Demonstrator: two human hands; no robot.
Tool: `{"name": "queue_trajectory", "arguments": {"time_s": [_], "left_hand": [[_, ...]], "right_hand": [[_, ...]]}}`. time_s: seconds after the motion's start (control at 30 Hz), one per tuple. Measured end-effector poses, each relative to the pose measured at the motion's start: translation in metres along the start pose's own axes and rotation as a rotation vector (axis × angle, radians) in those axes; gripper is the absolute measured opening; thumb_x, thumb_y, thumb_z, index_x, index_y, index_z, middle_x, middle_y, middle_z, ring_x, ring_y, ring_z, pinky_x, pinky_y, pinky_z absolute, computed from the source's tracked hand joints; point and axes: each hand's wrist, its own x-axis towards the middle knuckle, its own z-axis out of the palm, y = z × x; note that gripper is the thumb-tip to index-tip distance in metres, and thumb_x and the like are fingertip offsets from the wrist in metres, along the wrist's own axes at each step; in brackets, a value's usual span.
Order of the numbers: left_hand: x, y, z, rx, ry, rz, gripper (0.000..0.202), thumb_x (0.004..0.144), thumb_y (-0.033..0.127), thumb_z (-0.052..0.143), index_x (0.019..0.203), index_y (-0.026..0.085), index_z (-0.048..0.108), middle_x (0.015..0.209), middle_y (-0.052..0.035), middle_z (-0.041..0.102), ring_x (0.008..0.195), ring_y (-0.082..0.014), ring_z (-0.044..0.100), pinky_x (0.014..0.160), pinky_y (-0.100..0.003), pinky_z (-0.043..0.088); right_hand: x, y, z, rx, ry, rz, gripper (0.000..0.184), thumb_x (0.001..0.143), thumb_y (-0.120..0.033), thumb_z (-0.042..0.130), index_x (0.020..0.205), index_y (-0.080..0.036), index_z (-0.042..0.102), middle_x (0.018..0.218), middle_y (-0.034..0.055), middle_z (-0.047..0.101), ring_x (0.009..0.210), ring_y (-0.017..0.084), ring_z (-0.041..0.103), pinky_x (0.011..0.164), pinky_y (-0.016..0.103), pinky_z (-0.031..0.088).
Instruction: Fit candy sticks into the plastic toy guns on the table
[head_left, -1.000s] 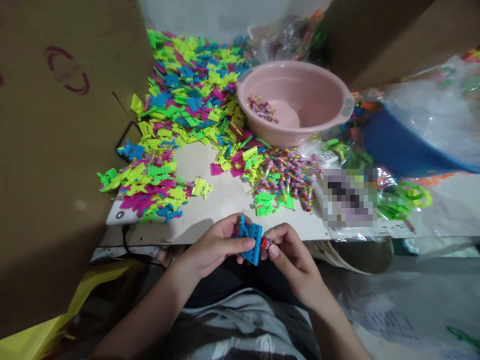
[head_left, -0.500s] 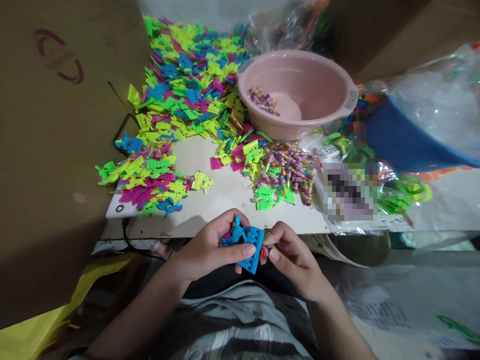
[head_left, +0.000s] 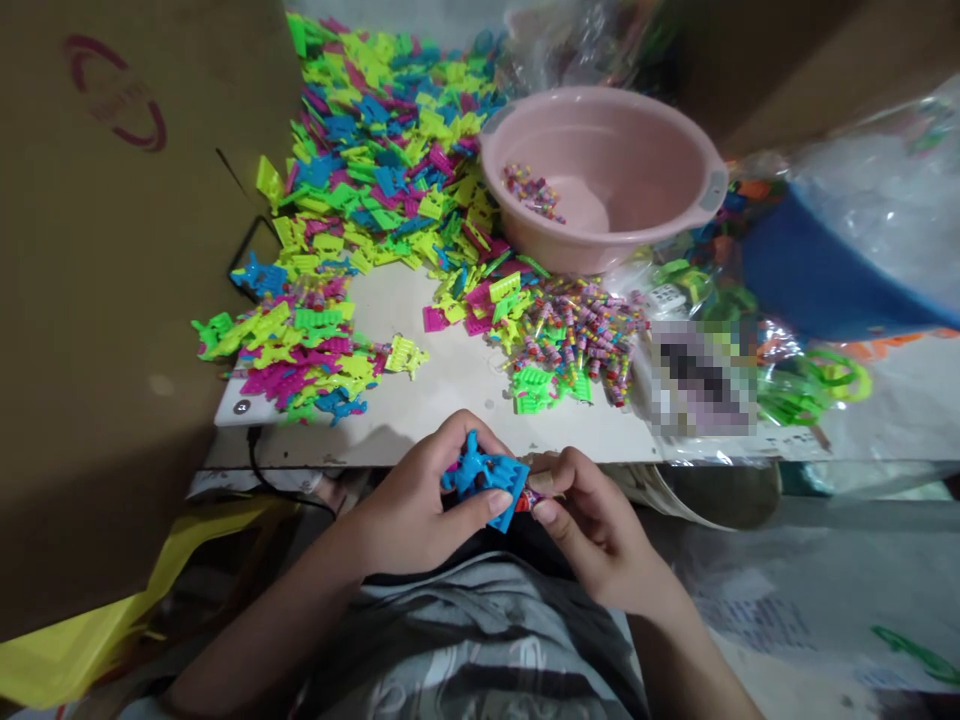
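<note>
1. Left hand [head_left: 420, 505]: closed around the blue toy [head_left: 510, 476], the thumb laid across its upper face and the fingers curled behind, largely hidden.
2. Right hand [head_left: 600, 530]: half closed, thumb and forefinger pinching a small red and purple tube [head_left: 523, 500]; the other fingers are bent toward the palm.
3. Blue toy: held over the lap, just off the table's near edge, its figure end toward the left hand and its toothed end toward the right. The tube meets the toothed end; whether it is seated there cannot be told.
4. Table [head_left: 457, 385]: a pale surface, bare in the middle between the piles.
5. Large pile [head_left: 382, 150]: yellow, green, pink and blue toys, heaped at the far left of the table.
6. Small pile [head_left: 300, 350]: similar toys, nearer the person, partly covering a white box [head_left: 240, 408] from which a dark cable [head_left: 259, 470] hangs.
7. Yellow toy [head_left: 406, 357]: at the right margin of the small pile.
8. Tube pile [head_left: 589, 335]: many small tubes in front of the basin, with green toys [head_left: 532, 392] at its near left side.
9. Basin [head_left: 592, 255]: pink, standing behind the tube pile, a cluster of small tubes [head_left: 534, 193] lying inside at its left.
10. Carton [head_left: 135, 300]: brown, upright along the left side.
</note>
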Motion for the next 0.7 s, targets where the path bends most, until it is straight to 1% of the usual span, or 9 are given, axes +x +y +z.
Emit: {"name": "queue_trajectory", "arguments": {"time_s": [0.1, 0.2, 0.3, 0.43, 0.53, 0.6, 0.63, 0.67, 0.7], "left_hand": [[-0.004, 0.000, 0.004, 0.046, 0.035, 0.019, 0.016, 0.087, 0.026, 0.062, 0.098, 0.023, 0.051, 0.089, -0.0012, 0.061, 0.078, -0.0154, 0.058, 0.069, -0.026, 0.045], [-0.006, -0.002, 0.007, 0.079, 0.099, 0.031, 0.016, 0.087, 0.026, 0.061, 0.098, 0.024, 0.049, 0.091, -0.0013, 0.061, 0.080, -0.0161, 0.059, 0.071, -0.027, 0.045], [-0.004, -0.009, 0.008, 0.067, 0.137, 0.034, 0.017, 0.087, 0.025, 0.060, 0.097, 0.024, 0.047, 0.089, -0.0009, 0.058, 0.079, -0.0160, 0.058, 0.070, -0.026, 0.045], [-0.003, -0.021, 0.011, 0.113, 0.207, 0.091, 0.018, 0.086, 0.023, 0.060, 0.099, 0.024, 0.046, 0.094, -0.0017, 0.058, 0.086, -0.0167, 0.057, 0.076, -0.027, 0.045], [-0.004, -0.027, 0.012, 0.167, 0.197, 0.105, 0.017, 0.088, 0.025, 0.058, 0.100, 0.024, 0.047, 0.095, -0.0017, 0.060, 0.087, -0.0167, 0.058, 0.076, -0.027, 0.046], [-0.004, -0.027, 0.006, 0.251, 0.180, 0.072, 0.015, 0.088, 0.027, 0.058, 0.100, 0.024, 0.050, 0.093, -0.0014, 0.062, 0.086, -0.0174, 0.060, 0.074, -0.026, 0.046], [-0.003, -0.027, -0.001, 0.307, 0.197, 0.055, 0.014, 0.088, 0.028, 0.059, 0.100, 0.024, 0.052, 0.091, -0.0011, 0.063, 0.084, -0.0179, 0.061, 0.072, -0.027, 0.046], [-0.001, -0.026, -0.011, 0.366, 0.240, 0.047, 0.014, 0.087, 0.029, 0.060, 0.099, 0.025, 0.055, 0.090, -0.0010, 0.065, 0.083, -0.0186, 0.062, 0.071, -0.027, 0.046], [0.000, -0.025, -0.025, 0.427, 0.311, 0.052, 0.015, 0.085, 0.030, 0.062, 0.099, 0.025, 0.057, 0.091, -0.0009, 0.066, 0.083, -0.0195, 0.062, 0.071, -0.029, 0.047]], "right_hand": [[-0.001, -0.005, -0.001, -0.116, -0.017, -0.052, 0.008, 0.099, -0.025, 0.049, 0.092, -0.025, 0.046, 0.085, 0.0020, 0.058, 0.078, 0.017, 0.058, 0.071, 0.029, 0.048], [0.002, -0.009, 0.000, -0.290, -0.007, -0.101, 0.010, 0.097, -0.019, 0.049, 0.089, -0.025, 0.045, 0.081, 0.0013, 0.059, 0.073, 0.016, 0.057, 0.066, 0.027, 0.046], [0.005, -0.012, 0.003, -0.425, -0.004, -0.098, 0.011, 0.095, -0.016, 0.049, 0.089, -0.024, 0.045, 0.078, 0.0015, 0.059, 0.069, 0.017, 0.056, 0.063, 0.027, 0.044], [0.007, -0.014, 0.010, -0.546, 0.026, -0.091, 0.014, 0.092, -0.012, 0.046, 0.086, -0.024, 0.043, 0.076, 0.0020, 0.058, 0.068, 0.018, 0.055, 0.061, 0.027, 0.042], [0.009, -0.010, 0.012, -0.521, 0.022, -0.097, 0.013, 0.093, -0.013, 0.046, 0.085, -0.023, 0.044, 0.076, 0.0021, 0.058, 0.069, 0.018, 0.055, 0.062, 0.028, 0.043], [0.013, 0.001, 0.007, -0.431, -0.023, -0.057, 0.006, 0.095, -0.019, 0.048, 0.091, -0.023, 0.049, 0.082, 0.0028, 0.063, 0.074, 0.018, 0.059, 0.066, 0.028, 0.046], [0.016, 0.010, 0.003, -0.403, -0.029, -0.029, 0.003, 0.097, -0.023, 0.049, 0.096, -0.023, 0.052, 0.086, 0.0035, 0.065, 0.077, 0.018, 0.061, 0.069, 0.028, 0.048], [0.019, 0.020, -0.003, -0.407, -0.020, -0.006, 0.008, 0.097, -0.027, 0.050, 0.103, -0.023, 0.054, 0.092, 0.0047, 0.067, 0.082, 0.019, 0.063, 0.073, 0.030, 0.049], [0.023, 0.031, -0.009, -0.460, 0.035, 0.005, 0.014, 0.098, -0.029, 0.048, 0.108, -0.022, 0.056, 0.096, 0.0062, 0.067, 0.085, 0.021, 0.063, 0.076, 0.032, 0.050]]}}
